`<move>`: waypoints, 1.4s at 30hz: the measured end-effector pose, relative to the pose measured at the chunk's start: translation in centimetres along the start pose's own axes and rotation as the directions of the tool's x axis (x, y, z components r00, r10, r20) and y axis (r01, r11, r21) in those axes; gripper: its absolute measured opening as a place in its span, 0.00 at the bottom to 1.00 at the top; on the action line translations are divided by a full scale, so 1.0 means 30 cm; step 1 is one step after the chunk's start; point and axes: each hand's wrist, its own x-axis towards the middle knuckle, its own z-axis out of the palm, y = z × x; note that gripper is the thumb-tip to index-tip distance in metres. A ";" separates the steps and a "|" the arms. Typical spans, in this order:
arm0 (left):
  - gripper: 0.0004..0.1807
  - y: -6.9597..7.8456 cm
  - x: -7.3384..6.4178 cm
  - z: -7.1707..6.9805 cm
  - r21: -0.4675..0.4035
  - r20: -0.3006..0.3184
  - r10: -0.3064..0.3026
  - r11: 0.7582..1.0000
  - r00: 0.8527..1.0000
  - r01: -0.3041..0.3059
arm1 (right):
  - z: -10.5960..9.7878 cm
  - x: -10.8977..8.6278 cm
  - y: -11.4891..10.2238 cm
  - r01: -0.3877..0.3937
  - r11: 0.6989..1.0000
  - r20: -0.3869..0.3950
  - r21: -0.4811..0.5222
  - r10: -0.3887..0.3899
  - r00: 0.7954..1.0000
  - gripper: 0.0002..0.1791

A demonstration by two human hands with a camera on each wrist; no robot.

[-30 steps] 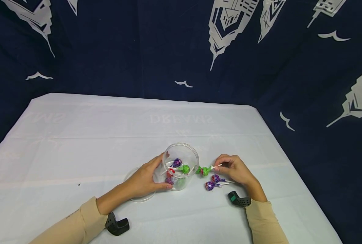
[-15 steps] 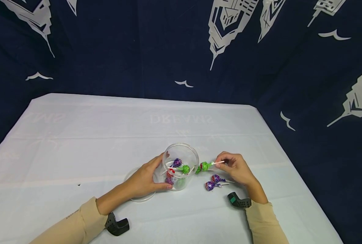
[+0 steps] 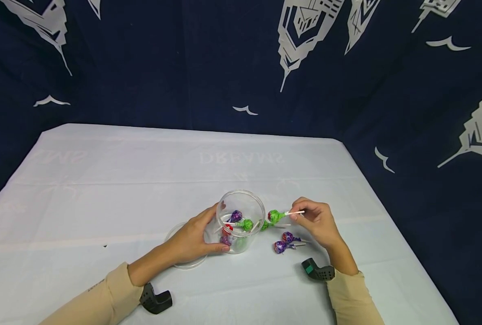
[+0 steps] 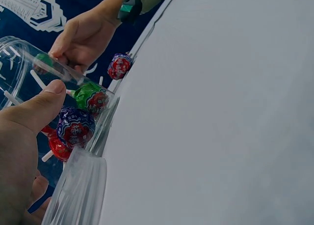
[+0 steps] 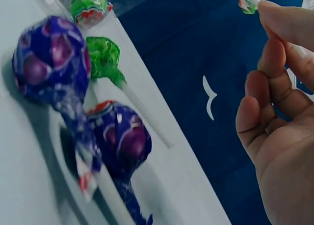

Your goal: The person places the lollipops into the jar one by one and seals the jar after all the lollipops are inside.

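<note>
My left hand grips a clear plastic jar round its left side, thumb toward me. Inside lie several wrapped lollipops, among them a purple lollipop, a green one and a red lollipop. Just right of the jar, my right hand pinches the white stick of a green lollipop, its wrapped head pointing at the jar. Below that one, another green lollipop lies on the table with its stick to the right. Two purple lollipops lie together nearer me.
A clear round lid lies on the white-covered table, partly under my left hand and left of the jar. A small dark speck is farther left. Behind the table hangs a dark blue cloth with white prints.
My right hand has lifted the green lollipop up and slightly right, away from the other green one, which now shows on the table. The left hand and jar have stayed still.
</note>
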 end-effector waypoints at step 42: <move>0.57 -0.004 -0.008 -0.014 -0.016 0.003 0.007 1.000 1.000 -0.007 | 0.194 0.142 -0.101 0.243 0.960 -0.028 0.142 -0.241 0.970 0.02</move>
